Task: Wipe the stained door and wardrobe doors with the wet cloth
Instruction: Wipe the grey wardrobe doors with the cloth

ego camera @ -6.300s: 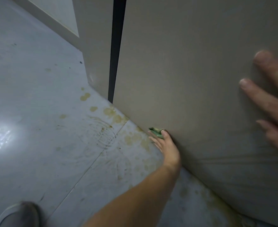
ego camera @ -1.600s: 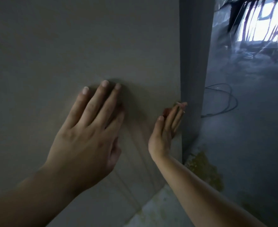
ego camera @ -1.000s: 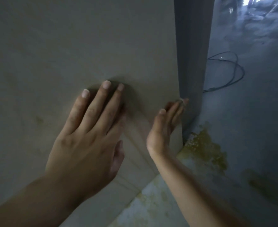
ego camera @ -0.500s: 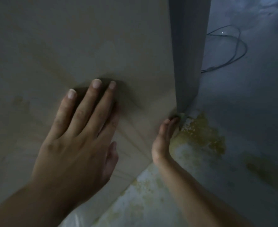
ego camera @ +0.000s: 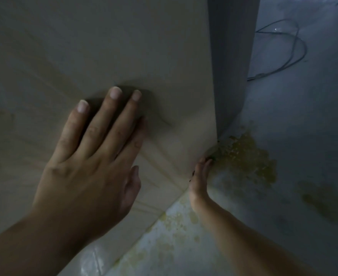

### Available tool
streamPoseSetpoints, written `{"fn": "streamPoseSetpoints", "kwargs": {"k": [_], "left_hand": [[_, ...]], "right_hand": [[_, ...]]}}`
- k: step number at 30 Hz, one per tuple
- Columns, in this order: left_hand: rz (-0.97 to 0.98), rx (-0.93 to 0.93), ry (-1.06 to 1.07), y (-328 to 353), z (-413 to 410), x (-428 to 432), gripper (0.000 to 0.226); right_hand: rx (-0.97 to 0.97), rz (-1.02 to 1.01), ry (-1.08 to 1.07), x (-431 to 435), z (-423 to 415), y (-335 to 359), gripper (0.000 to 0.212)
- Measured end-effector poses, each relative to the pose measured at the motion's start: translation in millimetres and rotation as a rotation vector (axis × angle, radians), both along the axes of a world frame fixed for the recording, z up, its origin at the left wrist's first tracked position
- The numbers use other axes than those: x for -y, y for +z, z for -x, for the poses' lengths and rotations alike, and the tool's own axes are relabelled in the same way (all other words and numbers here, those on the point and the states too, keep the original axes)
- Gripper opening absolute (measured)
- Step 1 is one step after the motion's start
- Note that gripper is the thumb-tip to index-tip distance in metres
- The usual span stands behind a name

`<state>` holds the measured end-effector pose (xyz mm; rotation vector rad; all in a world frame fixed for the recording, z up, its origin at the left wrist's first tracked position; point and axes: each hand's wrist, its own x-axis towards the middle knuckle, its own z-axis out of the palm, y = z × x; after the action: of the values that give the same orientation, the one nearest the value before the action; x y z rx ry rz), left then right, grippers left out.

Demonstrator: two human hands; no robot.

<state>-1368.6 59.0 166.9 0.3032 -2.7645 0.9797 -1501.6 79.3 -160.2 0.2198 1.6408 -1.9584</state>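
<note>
A beige door panel [ego camera: 124, 46] with faint brownish streaks fills the left and top of the view. My left hand [ego camera: 92, 156] lies flat on it with the fingers spread, holding nothing. My right hand [ego camera: 200, 176] presses edge-on against the panel's lower right corner, just above the floor. The wet cloth [ego camera: 192, 174] is under that palm and almost entirely hidden; only a dark sliver shows beside the hand.
The panel's grey side edge [ego camera: 231, 56] runs down to the floor. Yellow-brown stains [ego camera: 247, 156] spread over the grey floor at the corner and along the panel's foot [ego camera: 174, 226]. A thin dark cable [ego camera: 283, 46] loops on the floor at the upper right.
My right hand has slid down the panel's right edge to its bottom corner near the floor. My left hand has stayed flat on the panel. The view has tilted downward.
</note>
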Motion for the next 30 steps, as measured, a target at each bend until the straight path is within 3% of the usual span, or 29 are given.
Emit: {"fn": "streamPoseSetpoints", "kwargs": {"k": [5, 7, 11, 14, 17, 19, 21, 23, 26, 30], "left_hand": [[0.013, 0.004, -0.002, 0, 2, 2, 0.068], [0.002, 0.012, -0.008, 1, 1, 1, 0.067], [0.022, 0.022, -0.008, 1, -1, 1, 0.069], [0.032, 0.014, -0.013, 1, -1, 2, 0.068], [0.036, 0.029, -0.024, 2, -1, 4, 0.068], [0.027, 0.037, -0.031, 2, -2, 4, 0.068], [0.030, 0.036, -0.034, 2, -3, 4, 0.067], [0.029, 0.032, -0.043, 3, -4, 3, 0.067], [0.020, 0.022, -0.052, 5, -3, 3, 0.070], [-0.054, 0.052, -0.096, 13, -11, 2, 0.076]], "right_hand": [[0.069, -0.043, -0.095, 9, 22, 3, 0.080], [0.041, -0.039, -0.012, 3, -5, 9, 0.088], [0.060, 0.017, 0.017, 2, -71, 21, 0.060], [0.059, -0.050, 0.046, 7, -36, 14, 0.064], [0.118, -0.005, -0.128, 14, 2, 8, 0.066], [0.105, 0.033, -0.130, 11, -19, 17, 0.073], [0.073, 0.038, 0.001, 5, -52, 32, 0.071], [-0.071, -0.028, 0.120, -1, -69, 51, 0.075], [-0.300, -0.047, 0.048, 9, -51, 103, 0.080], [-0.801, -0.089, 0.065, 3, -60, 127, 0.082]]}}
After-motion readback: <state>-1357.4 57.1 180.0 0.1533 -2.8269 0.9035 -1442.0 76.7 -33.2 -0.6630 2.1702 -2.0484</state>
